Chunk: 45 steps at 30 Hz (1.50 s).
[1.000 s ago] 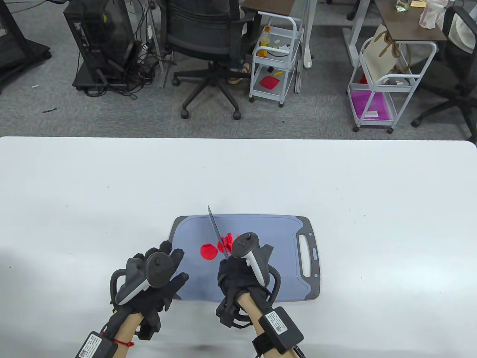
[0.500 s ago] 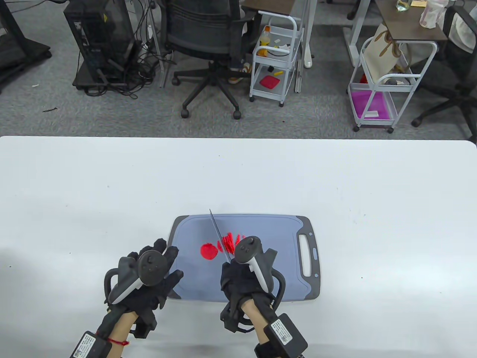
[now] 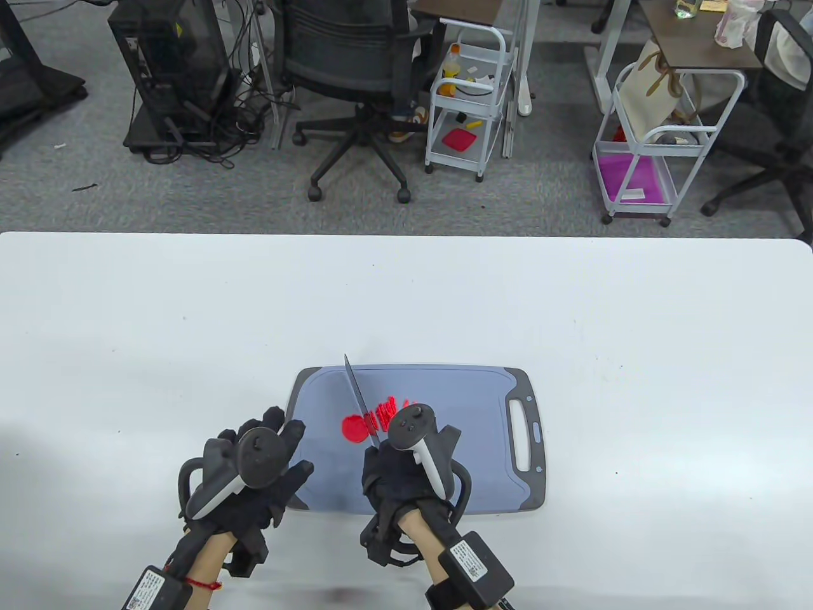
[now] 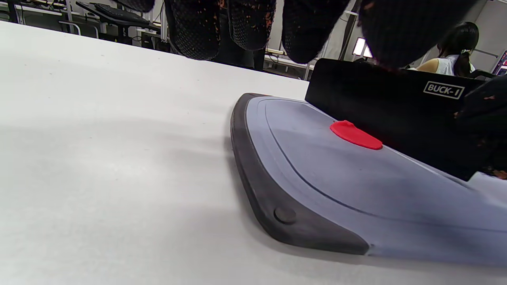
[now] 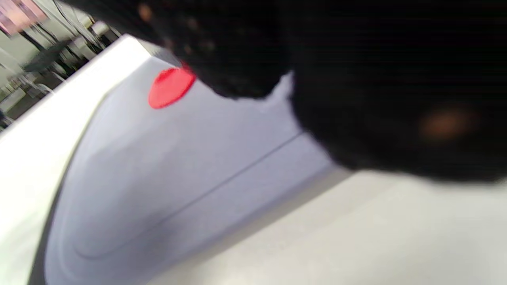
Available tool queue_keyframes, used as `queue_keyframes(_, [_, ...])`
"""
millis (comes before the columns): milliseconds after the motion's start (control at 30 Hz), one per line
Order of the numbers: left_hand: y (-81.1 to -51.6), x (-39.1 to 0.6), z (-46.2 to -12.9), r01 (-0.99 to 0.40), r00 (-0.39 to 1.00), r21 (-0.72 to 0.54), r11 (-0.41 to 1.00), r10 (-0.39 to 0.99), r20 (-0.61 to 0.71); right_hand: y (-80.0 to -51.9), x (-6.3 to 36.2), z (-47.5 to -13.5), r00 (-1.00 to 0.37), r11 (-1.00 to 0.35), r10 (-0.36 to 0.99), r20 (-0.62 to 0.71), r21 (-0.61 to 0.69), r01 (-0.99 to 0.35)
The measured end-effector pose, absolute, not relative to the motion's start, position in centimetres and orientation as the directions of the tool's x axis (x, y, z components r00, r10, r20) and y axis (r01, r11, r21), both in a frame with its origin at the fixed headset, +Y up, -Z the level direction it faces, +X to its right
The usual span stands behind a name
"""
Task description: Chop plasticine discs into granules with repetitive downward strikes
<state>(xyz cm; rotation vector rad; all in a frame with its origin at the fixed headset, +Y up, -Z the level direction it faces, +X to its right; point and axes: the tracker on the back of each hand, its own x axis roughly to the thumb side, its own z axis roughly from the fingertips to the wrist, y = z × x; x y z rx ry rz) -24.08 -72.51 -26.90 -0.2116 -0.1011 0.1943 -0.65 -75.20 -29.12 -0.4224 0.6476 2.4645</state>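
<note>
- A gloved right hand grips the handle of a broad black-bladed cleaver, its edge set down on a flat red plasticine disc at the middle of a blue-grey plastic cutting board on a white table.
- Seen from the left wrist, the blade stands upright across the disc, hiding its far part; only the near part of the disc shows whole.
- Red plasticine strips lie just right of the blade, cut but not yet granules, so the chopping looks roughly half done.
- The left hand rests at the board's near left corner, fingers spread and holding nothing, well apart from the blade.
- Risk, as a judgement: soft plasticine may cling to the blade and lift with it, dragging pieces off the pile.
- Risk: hard strikes could shift the board if the left hand's steadying weight slips off its corner.
- Risk: as the cuts work leftward, the blade comes nearer those spread fingers.
</note>
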Motion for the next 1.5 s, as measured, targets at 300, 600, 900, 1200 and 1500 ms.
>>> queue_keyframes(300, [-72.2,-24.3,-26.7,-0.182,0.975,-0.207,0.961,0.204,0.089,-76.7,-0.7,-29.5,-0.706,-0.716,0.595,-0.383,0.147,-0.683])
queue_keyframes(600, [-72.1,-24.6,-26.8,-0.173,0.979,-0.205,0.963,0.192,0.076,-75.2,-0.9,-28.7,-0.781,-0.758,0.519,-0.347,0.237,-0.608])
queue_keyframes(900, [-72.4,-23.9,-26.9,-0.187,0.974,-0.231,0.955,0.211,0.083,-75.7,-1.1,-30.1,-0.824,-0.760,0.416,-0.385,0.351,-0.548])
queue_keyframes(1200, [-72.0,-24.7,-26.6,-0.178,0.977,-0.208,0.962,0.199,0.081,-76.2,-1.1,-29.4,-0.776,-0.771,0.545,-0.317,0.173,-0.613])
queue_keyframes(1500, [-71.7,-24.3,-26.5,-0.176,0.976,-0.203,0.963,0.197,0.090,-75.4,-1.3,-29.2,-0.833,-0.800,0.443,-0.332,0.272,-0.534])
